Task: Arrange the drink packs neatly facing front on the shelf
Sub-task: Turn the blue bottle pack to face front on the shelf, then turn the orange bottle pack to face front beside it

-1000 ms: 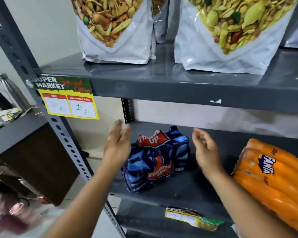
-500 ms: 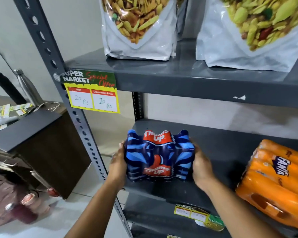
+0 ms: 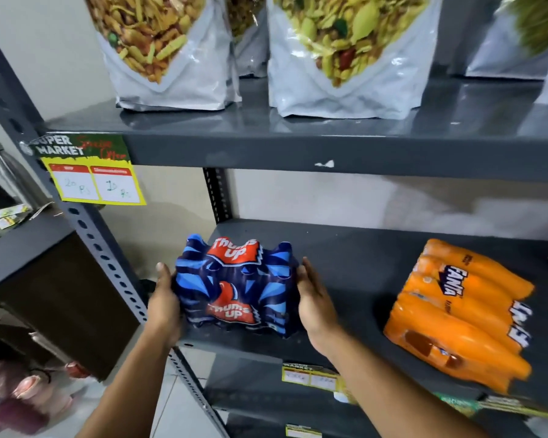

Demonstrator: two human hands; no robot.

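- Your shelf point(image 3: 355, 248) holds two drink packs: the orange Fanta pack point(image 3: 459, 314) on the right lies on its side, angled, its labels running sideways, so it looks like the bigger job left.
- The blue Thums Up pack point(image 3: 236, 286) stands near the shelf's left front corner, upright, logo towards you; I judge this one nearly squared.
- Your left hand point(image 3: 165, 303) presses flat on the pack's left side and your right hand point(image 3: 314, 298) on its right side, grasping it between the palms; fingers are not curled round it.
- Hidden or unclear: the shelf's right end is cut off, with a reddish edge of something there I cannot identify; the pack's back is out of sight; the price tag point(image 3: 95, 181) writing is blurred.
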